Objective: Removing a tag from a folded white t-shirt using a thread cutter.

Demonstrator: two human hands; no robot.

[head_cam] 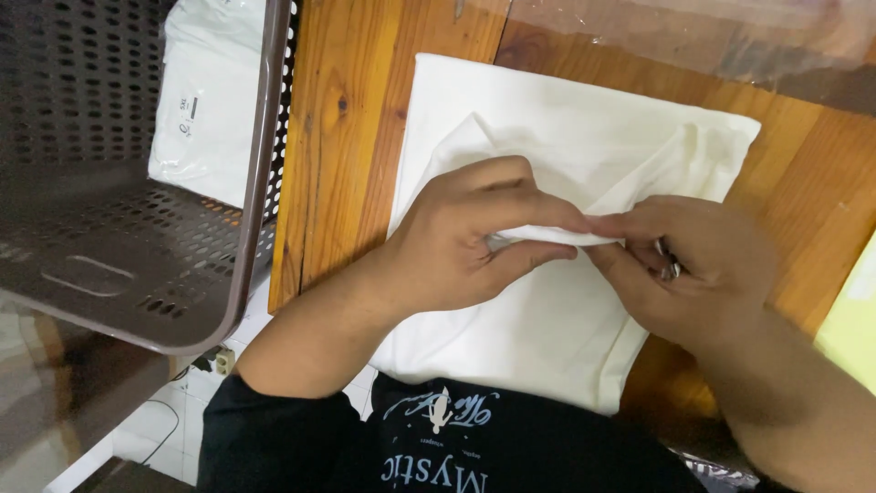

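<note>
A white folded cloth [547, 119] lies flat on a wooden table [338, 137]. My left hand [465, 237] rests on the cloth's middle and pinches a raised fold of the fabric between thumb and forefinger. My right hand [693, 265], with a ring on one finger, pinches the same fold from the right side, fingertips almost meeting those of the left. The cloth's near edge hangs toward my black shirt [438, 438].
A brown perforated plastic basket [109, 228] stands off the table's left edge, with a white bagged garment [210, 91] inside. A clear plastic sheet [712, 36] lies at the table's far right. A pale yellow-green surface [853, 319] shows at the right edge.
</note>
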